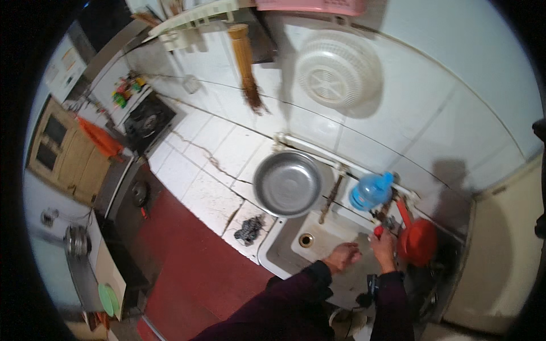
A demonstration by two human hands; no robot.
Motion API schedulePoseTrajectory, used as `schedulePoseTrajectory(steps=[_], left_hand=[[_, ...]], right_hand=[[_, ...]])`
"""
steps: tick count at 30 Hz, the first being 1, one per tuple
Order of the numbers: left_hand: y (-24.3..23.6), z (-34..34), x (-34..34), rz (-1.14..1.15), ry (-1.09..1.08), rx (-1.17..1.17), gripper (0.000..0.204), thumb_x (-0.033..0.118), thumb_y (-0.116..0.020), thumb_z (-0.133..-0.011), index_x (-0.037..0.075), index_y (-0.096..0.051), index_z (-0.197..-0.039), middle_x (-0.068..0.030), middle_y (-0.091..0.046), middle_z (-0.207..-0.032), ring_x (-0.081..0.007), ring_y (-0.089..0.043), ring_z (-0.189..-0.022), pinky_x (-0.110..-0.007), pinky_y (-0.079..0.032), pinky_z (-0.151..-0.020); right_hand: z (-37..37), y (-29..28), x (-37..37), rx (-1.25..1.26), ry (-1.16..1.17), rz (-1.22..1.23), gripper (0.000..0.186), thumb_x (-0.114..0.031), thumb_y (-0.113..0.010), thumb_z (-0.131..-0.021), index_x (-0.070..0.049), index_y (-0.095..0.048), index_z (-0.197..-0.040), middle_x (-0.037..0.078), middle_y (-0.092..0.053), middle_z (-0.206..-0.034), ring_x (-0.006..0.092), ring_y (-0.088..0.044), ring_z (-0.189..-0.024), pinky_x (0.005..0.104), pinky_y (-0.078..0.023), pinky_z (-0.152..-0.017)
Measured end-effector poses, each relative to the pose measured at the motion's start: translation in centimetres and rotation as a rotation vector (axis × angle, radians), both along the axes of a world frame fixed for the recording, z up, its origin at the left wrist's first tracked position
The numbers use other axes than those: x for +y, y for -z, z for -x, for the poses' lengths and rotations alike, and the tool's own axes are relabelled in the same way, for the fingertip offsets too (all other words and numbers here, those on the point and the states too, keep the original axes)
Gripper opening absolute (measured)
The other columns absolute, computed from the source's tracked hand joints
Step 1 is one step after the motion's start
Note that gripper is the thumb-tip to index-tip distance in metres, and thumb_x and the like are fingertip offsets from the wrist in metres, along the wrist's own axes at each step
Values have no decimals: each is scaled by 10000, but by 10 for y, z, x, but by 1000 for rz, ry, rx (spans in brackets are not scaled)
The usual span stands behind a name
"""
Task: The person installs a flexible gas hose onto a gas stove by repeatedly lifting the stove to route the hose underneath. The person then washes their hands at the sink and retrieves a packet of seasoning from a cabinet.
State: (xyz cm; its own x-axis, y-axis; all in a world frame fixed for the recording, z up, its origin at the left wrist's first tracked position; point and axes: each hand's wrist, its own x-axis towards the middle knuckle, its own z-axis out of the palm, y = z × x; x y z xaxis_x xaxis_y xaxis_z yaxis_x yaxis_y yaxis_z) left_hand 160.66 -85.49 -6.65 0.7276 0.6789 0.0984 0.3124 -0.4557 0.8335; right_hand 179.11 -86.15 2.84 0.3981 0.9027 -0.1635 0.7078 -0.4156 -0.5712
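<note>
Over the right part of the sink (273,250), my left hand (343,257) is held cupped, its fingers slightly apart, and I see nothing in it. My right hand (383,249), close by on the right, is closed around a small red object (379,231); only its red top shows, so its kind is unclear. Beside that hand, at the sink's right edge, is a red dipper (418,243) with its handle pointing up. Behind both hands stands a blue-tinted plastic bottle (371,192). A brown faucet (331,199) reaches over the basin, which has a round drain (306,240).
Left of the faucet, a metal basin (288,183) rests on the white tiled counter (207,190). A dark scouring pad (248,229) lies by the sink's left edge. A whisk brush (243,62) and white colander (335,74) hang on the wall. Farther left is a stove (149,120).
</note>
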Motion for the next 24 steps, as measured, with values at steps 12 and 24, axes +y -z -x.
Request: schedulePoseTrajectory(steps=[12,24], left_hand=[[62,-82,13,-239,-193,-60,315,95,-664,-922,-77,-632,-1184,-154,-722,-970,-287,-699,-854,-347,-564,-737],[81,-85,12,47,71,276,367,187,-684,-864,-2,-630,-1174,-256,-633,-1155,-397,-605,-1119,-489,-465,-1007]], right_hand=[[-21,-5,11,-25,-182,185,451,-84,-726,-891,22,-571,-1300,314,-689,-1061,443,-700,-977,503,-564,-820],[-5,90,-33,994,469,-21,518,-109,-589,-982,-39,-430,-1470,178,-611,-1209,291,-646,-978,452,-535,-838]])
